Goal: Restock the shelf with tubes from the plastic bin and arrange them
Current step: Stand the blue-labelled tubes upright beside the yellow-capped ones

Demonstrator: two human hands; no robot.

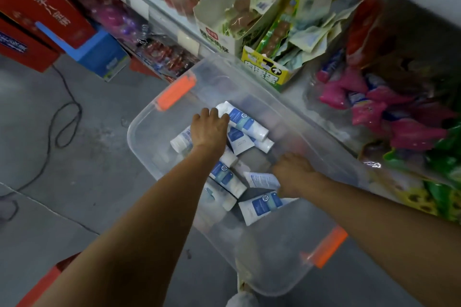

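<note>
- The clear plastic bin with orange latches [147,129] fills the centre of the frame. Several white-and-blue tubes lie loose and crossed on its floor.
- The uppermost white-and-blue tube [245,122] has its long axis running upper left to lower right, with its flat end towards the left hand [209,129], the nearer one.
- The left hand's fingers bend onto that end and touch it. A closed grip cannot be confirmed.
- The right hand [291,172] is lower, right of centre, above another tube [262,179]. Its fingers are hidden, so their state cannot be told.
- The shelf [187,41] runs along the upper right, just beyond the bin, and holds snack packets [374,97].

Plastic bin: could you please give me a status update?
Left hand touching far tube; right hand among near tubes, grips unclear. All loose in plastic bin. Nothing blocking.
</note>
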